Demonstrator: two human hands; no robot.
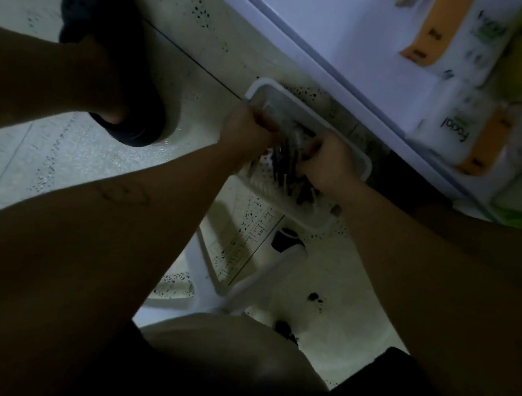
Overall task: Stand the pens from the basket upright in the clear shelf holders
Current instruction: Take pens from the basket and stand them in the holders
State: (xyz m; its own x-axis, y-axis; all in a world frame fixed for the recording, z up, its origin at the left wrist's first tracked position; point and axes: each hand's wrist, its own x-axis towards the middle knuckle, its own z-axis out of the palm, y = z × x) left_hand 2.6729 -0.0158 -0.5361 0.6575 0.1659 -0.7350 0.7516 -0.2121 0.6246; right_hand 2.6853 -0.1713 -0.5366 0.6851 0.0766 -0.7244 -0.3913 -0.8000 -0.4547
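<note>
**A:** Slipper at the far left, is it? Dark, on the pale speckled floor?

**B:** Yes, with a bare leg rising from it. To its right, two bare forearms reach away from the camera and down to the floor.

**A:** What is the left hand doing?

**B:** Its fingers are curled at the left edge of the white basket, right where the rim meets the contents. The blur and the dim light hide whether it grips the rim or a pen, so I cannot tell.

**A:** And the pens?

**B:** They lie in a dark, loose bundle inside the basket, between the two hands. The basket sits on the floor, just beside the foot of the shelf unit.

**A:** The right hand?

**B:** Knuckles up, fingers curled down into the bundle and closed round some of the pens at their right side.

**A:** Anything nearer?

**B:** A white tubular frame stands on the floor below the basket, between the arms.

**A:** Farther right?

**B:** A white shelf runs diagonally across the upper right. It holds tissue packs with orange bands — one reads "facial".
</note>
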